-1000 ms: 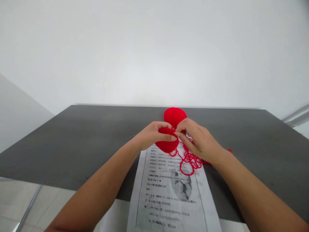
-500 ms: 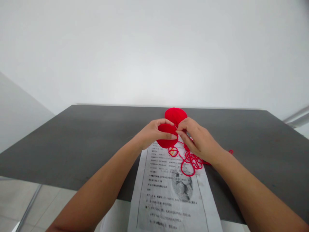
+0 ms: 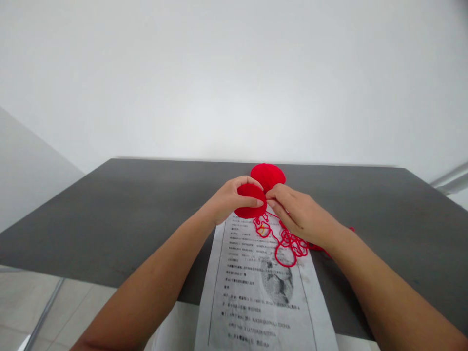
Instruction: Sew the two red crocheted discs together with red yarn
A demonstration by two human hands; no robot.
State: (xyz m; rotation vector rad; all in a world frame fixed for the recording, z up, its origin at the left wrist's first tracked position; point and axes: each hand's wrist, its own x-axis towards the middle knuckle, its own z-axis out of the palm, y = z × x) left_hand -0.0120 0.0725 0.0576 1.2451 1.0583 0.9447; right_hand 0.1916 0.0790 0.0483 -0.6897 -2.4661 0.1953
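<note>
My left hand (image 3: 228, 199) grips a round red crocheted piece (image 3: 249, 207), thumb across its near face and fingers over the top. At that piece's right edge, my right hand (image 3: 298, 209) is closed in a pinch. What sits between its fingertips is too small to make out. Loose red yarn (image 3: 288, 243) hangs below the piece and lies in tangled loops under my right hand. Just behind both hands rests a red ball of yarn (image 3: 268, 174).
A printed sheet of paper (image 3: 234, 292) with a dark picture lies beneath my hands and runs over the near edge of the dark grey table (image 3: 127, 209). A white wall (image 3: 219, 87) stands behind the table. Tiled floor (image 3: 25, 297) shows at lower left.
The crocheted piece has moved slightly left and up with my left hand and looks turned a little. My right fingertips have shifted slightly downward at its edge.
</note>
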